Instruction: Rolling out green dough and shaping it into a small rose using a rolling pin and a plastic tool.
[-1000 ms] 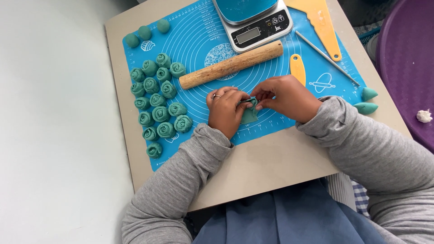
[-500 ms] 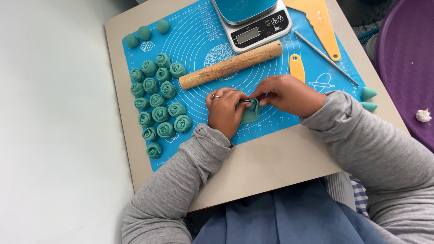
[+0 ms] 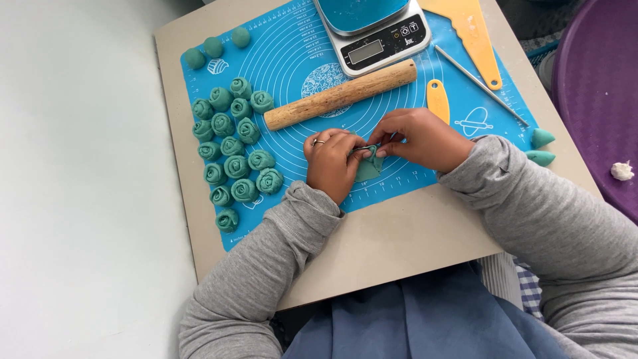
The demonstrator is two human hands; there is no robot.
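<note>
Head view: a flat piece of teal dough (image 3: 367, 166) is pinched between the fingertips of the left hand (image 3: 332, 161) and the right hand (image 3: 419, 137), low on the blue silicone mat (image 3: 399, 106). Finished dough rosettes (image 3: 234, 149) are clustered to the left, and a wooden rolling pin (image 3: 340, 94) is laid just beyond the hands

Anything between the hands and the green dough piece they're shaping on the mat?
Nothing visible. Both the left hand and right hand already pinch the dough piece; the rolling pin lies apart, beyond them.
</note>
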